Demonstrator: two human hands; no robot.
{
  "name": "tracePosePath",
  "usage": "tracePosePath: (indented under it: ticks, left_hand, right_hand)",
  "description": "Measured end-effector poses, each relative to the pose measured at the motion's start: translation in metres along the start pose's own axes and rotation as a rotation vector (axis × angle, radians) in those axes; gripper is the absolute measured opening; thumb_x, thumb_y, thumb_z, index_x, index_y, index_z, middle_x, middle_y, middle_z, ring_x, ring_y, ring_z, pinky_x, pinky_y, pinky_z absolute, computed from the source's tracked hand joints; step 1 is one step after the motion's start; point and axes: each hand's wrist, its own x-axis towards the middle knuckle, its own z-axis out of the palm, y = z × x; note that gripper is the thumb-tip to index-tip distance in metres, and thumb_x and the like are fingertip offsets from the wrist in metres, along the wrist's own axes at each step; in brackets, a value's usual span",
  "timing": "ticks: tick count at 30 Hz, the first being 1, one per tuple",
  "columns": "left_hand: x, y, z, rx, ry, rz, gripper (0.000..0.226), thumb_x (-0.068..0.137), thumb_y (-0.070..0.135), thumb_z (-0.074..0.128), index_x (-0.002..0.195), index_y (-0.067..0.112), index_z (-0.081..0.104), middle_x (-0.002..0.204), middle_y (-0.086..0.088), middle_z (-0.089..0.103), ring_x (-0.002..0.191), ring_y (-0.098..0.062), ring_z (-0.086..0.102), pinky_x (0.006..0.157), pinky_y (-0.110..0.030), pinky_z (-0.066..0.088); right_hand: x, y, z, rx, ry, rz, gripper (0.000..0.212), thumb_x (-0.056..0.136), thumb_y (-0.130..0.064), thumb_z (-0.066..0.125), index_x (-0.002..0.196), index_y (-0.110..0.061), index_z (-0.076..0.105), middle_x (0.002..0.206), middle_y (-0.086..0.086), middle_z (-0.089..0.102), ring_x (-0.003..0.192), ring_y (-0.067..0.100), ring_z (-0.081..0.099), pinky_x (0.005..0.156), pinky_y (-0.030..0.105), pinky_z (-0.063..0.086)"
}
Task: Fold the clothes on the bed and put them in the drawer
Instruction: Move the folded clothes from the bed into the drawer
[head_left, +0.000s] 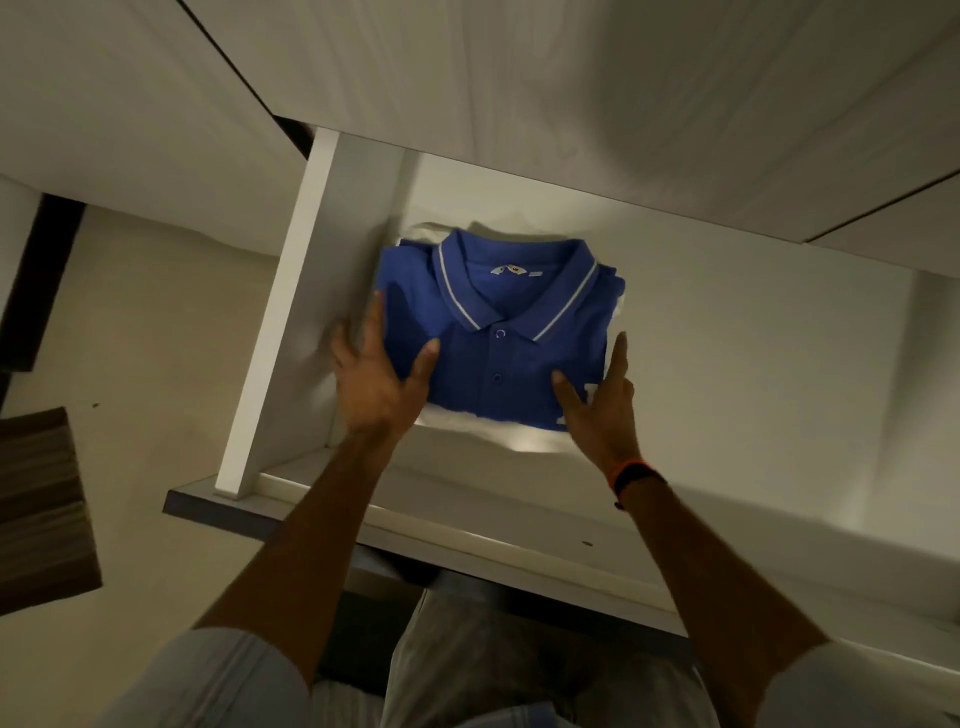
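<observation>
As the open drawer (727, 364) is viewed from above, a folded blue polo shirt (498, 332) is shown lying inside it, toward the drawer's left wall, collar turned to the back and button placket facing up. The shirt is seen to rest on a white garment (524, 436), whose edges show past the shirt's near and right sides, so a stack appears to be under construction. The left hand (374, 374) is held at the shirt's left edge, fingers spread and extended, with the thumb laid over the fabric; the right hand (602, 405) is placed at the shirt's right near corner in a like pose, fingers straight and apart. Neither hand is closed around the cloth; whether the fingertips are tucked under the edges cannot be told. The flanking position of the two hands is judged to serve either a release of the shirt or a squaring of it on the stack, so that the fold is kept flat. An orange-and-black wristband (631, 475) is worn on the right wrist. The drawer's front rail (467, 540) lies nearest the person.
</observation>
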Motion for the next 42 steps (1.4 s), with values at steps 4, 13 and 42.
tracePosePath:
  ticks: [4,13,42]
  left_hand:
    - [-0.005,-0.008,0.016,-0.051,-0.142,0.022,0.099,0.071,0.073,0.054,0.156,0.04,0.013,0.158,-0.019,0.014,0.142,-0.042,0.024,0.114,-0.05,0.03]
    - [0.048,-0.011,0.016,-0.144,-0.137,0.064,0.103,0.064,0.079,0.055,0.154,0.036,0.026,0.158,-0.014,0.024,0.144,-0.035,0.03,0.116,-0.049,0.032]
    - [-0.023,0.08,-0.011,0.098,-0.17,-0.035,0.092,0.082,0.051,0.073,0.155,0.02,0.025,0.162,-0.017,0.008,0.148,-0.037,0.01,0.119,-0.049,0.019]
  right_hand:
    - [-0.012,0.015,0.021,0.091,-0.047,-0.017,0.085,0.095,-0.036,0.063,0.157,-0.036,0.005,0.133,-0.021,0.038,0.129,0.014,0.041,0.111,0.04,0.039]
    - [0.028,0.0,0.035,0.134,0.013,-0.066,0.075,0.096,-0.031,0.061,0.156,-0.032,0.015,0.124,-0.027,0.043,0.122,0.014,0.045,0.108,0.04,0.043]
    - [-0.036,-0.053,-0.063,-0.065,0.0,0.022,0.064,0.088,-0.035,0.072,0.142,-0.015,0.042,0.142,0.006,0.052,0.122,0.023,0.056,0.089,0.025,0.042]
